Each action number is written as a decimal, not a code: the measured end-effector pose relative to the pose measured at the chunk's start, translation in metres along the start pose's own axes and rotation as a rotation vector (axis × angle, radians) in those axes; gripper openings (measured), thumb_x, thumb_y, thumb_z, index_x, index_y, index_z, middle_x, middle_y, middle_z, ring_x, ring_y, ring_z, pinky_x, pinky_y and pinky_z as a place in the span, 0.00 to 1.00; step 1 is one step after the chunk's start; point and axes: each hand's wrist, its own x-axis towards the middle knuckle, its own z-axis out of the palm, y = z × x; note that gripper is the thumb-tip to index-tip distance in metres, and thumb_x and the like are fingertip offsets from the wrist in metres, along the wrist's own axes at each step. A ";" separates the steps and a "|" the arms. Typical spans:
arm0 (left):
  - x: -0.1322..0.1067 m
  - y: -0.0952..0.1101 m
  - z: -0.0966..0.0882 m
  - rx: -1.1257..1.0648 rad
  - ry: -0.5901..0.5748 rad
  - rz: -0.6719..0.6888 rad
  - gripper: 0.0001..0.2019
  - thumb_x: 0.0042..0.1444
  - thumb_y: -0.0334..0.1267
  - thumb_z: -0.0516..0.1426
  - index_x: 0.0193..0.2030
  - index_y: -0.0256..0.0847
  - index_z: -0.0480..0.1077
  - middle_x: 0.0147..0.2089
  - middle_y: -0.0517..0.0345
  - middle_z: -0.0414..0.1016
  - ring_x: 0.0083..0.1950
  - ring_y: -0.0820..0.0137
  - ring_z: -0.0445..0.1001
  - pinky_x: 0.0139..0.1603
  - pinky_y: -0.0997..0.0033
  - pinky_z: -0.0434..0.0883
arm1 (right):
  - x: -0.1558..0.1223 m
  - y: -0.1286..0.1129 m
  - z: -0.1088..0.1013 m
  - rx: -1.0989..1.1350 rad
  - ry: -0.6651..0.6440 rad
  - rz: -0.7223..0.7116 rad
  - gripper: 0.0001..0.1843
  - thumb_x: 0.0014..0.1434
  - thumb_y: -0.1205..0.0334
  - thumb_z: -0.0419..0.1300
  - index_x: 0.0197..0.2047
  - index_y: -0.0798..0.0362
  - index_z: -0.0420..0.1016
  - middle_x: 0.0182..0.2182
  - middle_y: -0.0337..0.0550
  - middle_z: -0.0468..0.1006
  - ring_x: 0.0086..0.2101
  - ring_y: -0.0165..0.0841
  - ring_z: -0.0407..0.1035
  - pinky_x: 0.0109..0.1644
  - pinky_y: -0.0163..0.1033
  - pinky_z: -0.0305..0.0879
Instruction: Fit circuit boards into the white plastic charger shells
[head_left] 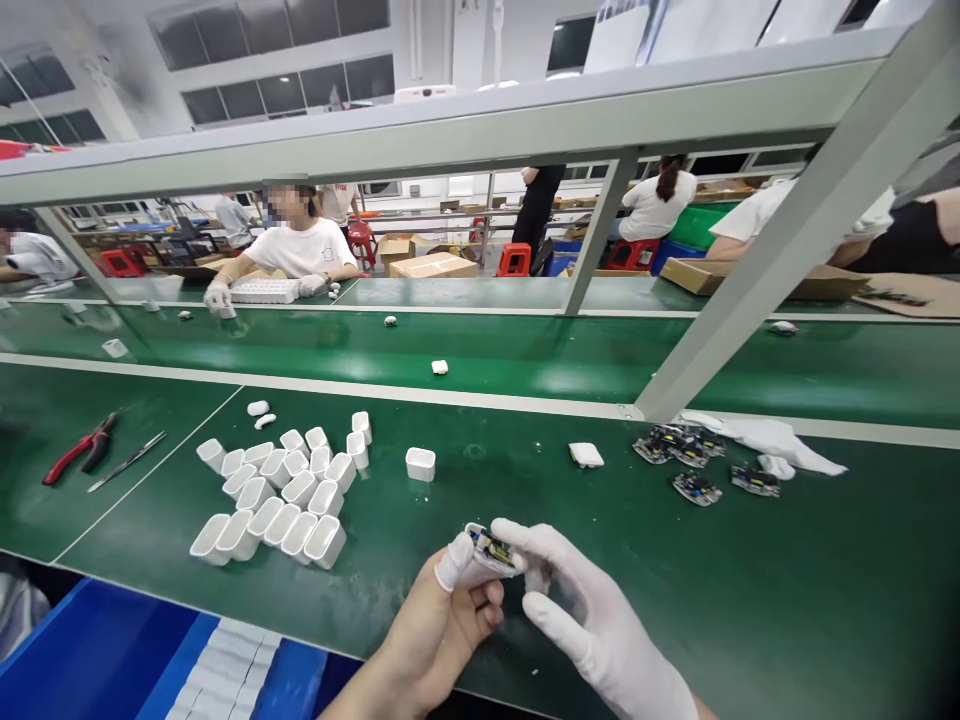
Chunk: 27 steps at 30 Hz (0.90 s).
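Note:
My left hand [442,620], bare but for a white finger cot on the thumb, grips a small white plastic housing [480,572]. A circuit board [491,547] with yellow and dark parts shows in its open top. My right hand [585,610], in a white glove, reaches over the housing's right end. Its index finger touches the board's upper edge, while the thumb stands apart from it. Beyond my hands, a lone white housing [421,464] stands on the green bench. Several more housings [281,500] form a cluster to the left. Loose circuit boards [679,445] lie at right.
Red-handled pliers [82,450] and tweezers [127,462] lie far left. A white piece [586,455] and a white glove [772,440] rest at right. A slanted post [765,220] rises there. Blue bins [97,650] sit below the edge. A co-worker [292,245] sits across the belt.

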 end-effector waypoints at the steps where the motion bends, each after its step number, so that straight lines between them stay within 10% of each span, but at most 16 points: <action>1: -0.001 0.000 -0.001 -0.030 -0.013 -0.015 0.22 0.40 0.49 0.70 0.35 0.34 0.74 0.32 0.57 0.77 0.27 0.78 0.69 0.28 0.79 0.64 | 0.000 -0.001 0.002 -0.017 0.006 -0.016 0.25 0.62 0.44 0.57 0.60 0.41 0.67 0.41 0.43 0.69 0.37 0.38 0.64 0.44 0.42 0.62; 9: -0.008 0.003 -0.013 -0.169 -0.216 -0.195 0.15 0.59 0.45 0.56 0.38 0.33 0.75 0.32 0.55 0.78 0.28 0.75 0.72 0.28 0.77 0.64 | 0.000 -0.017 0.018 -0.186 0.137 -0.105 0.22 0.59 0.55 0.61 0.57 0.45 0.71 0.34 0.41 0.70 0.34 0.36 0.66 0.40 0.38 0.66; 17: -0.013 -0.008 -0.008 -0.124 -0.330 -0.412 0.21 0.55 0.48 0.51 0.30 0.29 0.73 0.33 0.53 0.75 0.28 0.72 0.72 0.31 0.69 0.67 | -0.004 -0.032 0.035 -0.389 0.178 -0.185 0.18 0.53 0.66 0.62 0.48 0.43 0.77 0.35 0.40 0.67 0.32 0.33 0.69 0.35 0.36 0.70; 27: -0.024 -0.001 -0.008 -0.188 -0.180 -0.083 0.13 0.62 0.41 0.56 0.42 0.32 0.75 0.39 0.49 0.79 0.35 0.72 0.76 0.39 0.73 0.72 | -0.008 -0.012 0.031 -0.239 0.111 -0.161 0.23 0.63 0.54 0.59 0.61 0.40 0.65 0.58 0.42 0.66 0.57 0.43 0.61 0.62 0.50 0.58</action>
